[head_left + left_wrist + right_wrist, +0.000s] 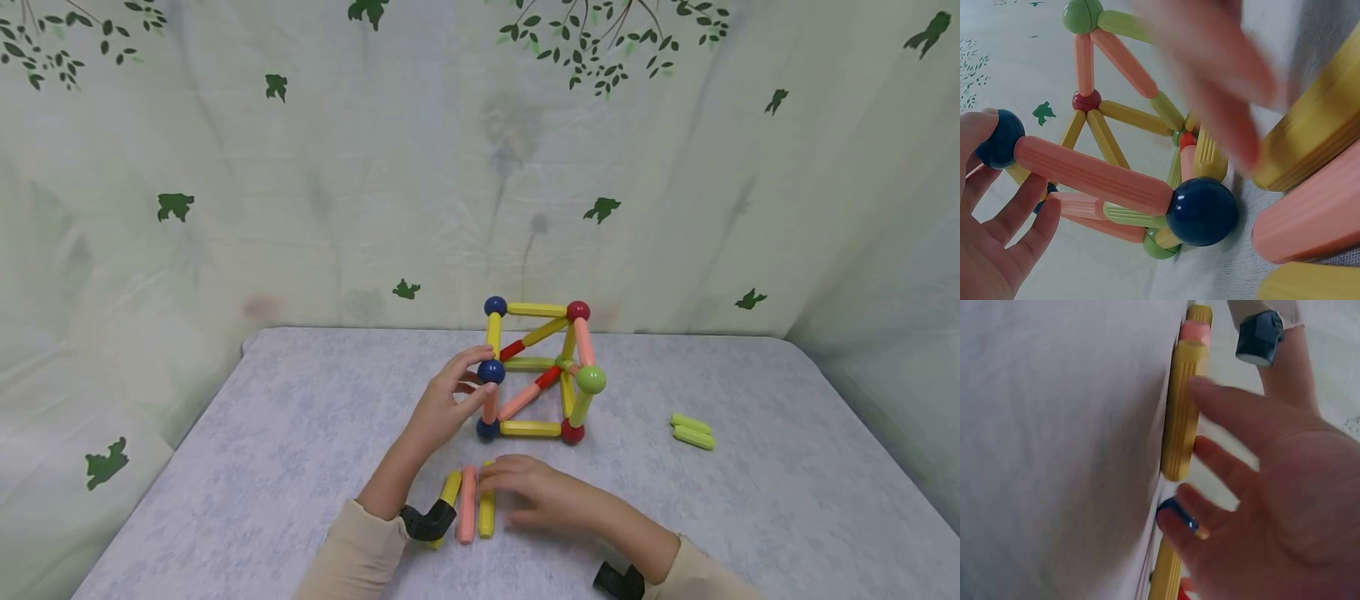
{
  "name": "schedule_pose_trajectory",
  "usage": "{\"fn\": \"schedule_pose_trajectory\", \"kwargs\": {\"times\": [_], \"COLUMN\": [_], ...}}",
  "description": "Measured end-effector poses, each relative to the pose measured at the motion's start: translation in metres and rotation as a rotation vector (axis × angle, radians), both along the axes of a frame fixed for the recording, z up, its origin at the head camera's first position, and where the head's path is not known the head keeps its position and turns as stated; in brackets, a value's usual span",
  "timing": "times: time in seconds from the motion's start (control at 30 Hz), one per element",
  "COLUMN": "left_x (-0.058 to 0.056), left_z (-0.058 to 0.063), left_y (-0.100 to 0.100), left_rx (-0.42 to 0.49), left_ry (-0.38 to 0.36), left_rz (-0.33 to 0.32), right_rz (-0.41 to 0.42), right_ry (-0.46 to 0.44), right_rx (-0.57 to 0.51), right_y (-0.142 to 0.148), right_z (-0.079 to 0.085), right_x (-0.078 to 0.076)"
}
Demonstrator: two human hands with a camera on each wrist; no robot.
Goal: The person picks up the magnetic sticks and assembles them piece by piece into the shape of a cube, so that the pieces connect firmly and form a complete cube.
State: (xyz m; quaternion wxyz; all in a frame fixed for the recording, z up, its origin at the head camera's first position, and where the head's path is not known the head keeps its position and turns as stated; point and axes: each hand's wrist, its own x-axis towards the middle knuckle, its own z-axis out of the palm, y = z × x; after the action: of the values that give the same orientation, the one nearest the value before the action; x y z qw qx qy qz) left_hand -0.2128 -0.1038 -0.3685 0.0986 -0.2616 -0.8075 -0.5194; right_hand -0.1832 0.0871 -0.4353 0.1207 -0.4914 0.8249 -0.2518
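A cube-like frame of sticks and balls (531, 428) stands near the far side of the table. My left hand (442, 408) pinches the blue ball (491, 372) at its upper front left corner, thumb and fingers on either side; a pink stick (1094, 175) joins this ball to a lower blue ball (1202, 211). My right hand (543, 492), slightly blurred, reaches over the nearest loose yellow stick (486, 512). In the right wrist view its fingers are spread loosely, with the thumb tip right at that yellow stick (1180, 419).
Beside that stick lie a loose pink stick (467, 504) and another yellow stick (451, 488), partly hidden by the left wrist's black camera (429, 522). Two light green sticks (693, 437) lie to the right. A leaf-printed cloth (360, 167) hangs behind the table.
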Motion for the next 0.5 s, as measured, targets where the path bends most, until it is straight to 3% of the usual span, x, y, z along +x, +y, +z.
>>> {"fn": "schedule_pose_trajectory", "kwargs": {"times": [0.13, 0.3, 0.4, 0.5], "left_x": [0.000, 0.001, 0.001, 0.001], "left_z": [0.000, 0.000, 0.000, -0.001], "left_y": [0.000, -0.001, -0.001, -0.001], "left_rx": [-0.003, -0.002, -0.005, -0.013], "left_ry": [0.009, 0.007, 0.007, 0.006], "left_rz": [-0.007, -0.014, -0.010, -0.001], "right_rz": [0.029, -0.038, -0.064, -0.081], "right_ry": [0.109, 0.285, 0.310, 0.305], "right_rx": [0.048, 0.106, 0.160, 0.120], "right_y": [-0.003, -0.002, 0.000, 0.005], "right_z": [-0.005, -0.001, 0.006, 0.017], "right_x": [-0.002, -0.001, -0.001, -0.002]}}
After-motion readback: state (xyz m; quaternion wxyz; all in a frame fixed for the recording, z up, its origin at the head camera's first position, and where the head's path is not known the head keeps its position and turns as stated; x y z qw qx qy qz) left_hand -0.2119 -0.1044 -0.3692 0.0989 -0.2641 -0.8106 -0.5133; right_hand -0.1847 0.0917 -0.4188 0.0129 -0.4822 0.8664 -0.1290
